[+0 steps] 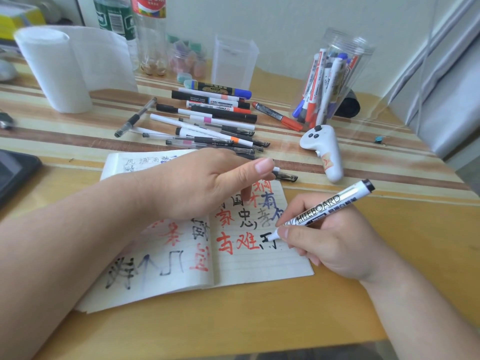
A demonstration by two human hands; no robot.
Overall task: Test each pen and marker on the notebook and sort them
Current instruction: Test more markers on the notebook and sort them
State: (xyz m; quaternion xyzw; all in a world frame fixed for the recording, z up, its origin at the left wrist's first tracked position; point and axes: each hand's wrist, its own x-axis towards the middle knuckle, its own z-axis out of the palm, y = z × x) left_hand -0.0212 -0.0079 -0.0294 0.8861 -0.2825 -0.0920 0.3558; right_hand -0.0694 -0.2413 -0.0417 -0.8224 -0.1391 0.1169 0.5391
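Counter (233, 326): yellow wooden top with a striped band across its far half; its near edge lies closest to the viewer.
Notebook (259, 263): open flat on the counter between the two forearms; both lined pages carry red, black and blue characters.
Paper roll (52, 71): white, upright at the far left.
Left hand (197, 185): fingers straight, thumb spread, holding nothing; it lies over the upper part of the notebook, one fingertip pressing the right page.
Right hand (335, 242): fingers curled round the whiteboard marker, at the notebook's right edge.
Loose pens and markers (213, 120): heaped on the striped band just beyond the notebook, mostly side by side.
Clear jar (330, 81): far right, with several markers standing inside.
Controller (324, 149): white, lying right of the heap.
Whiteboard marker (324, 206): tilted, tip touching the right page at a black stroke, black rear end pointing up and right.
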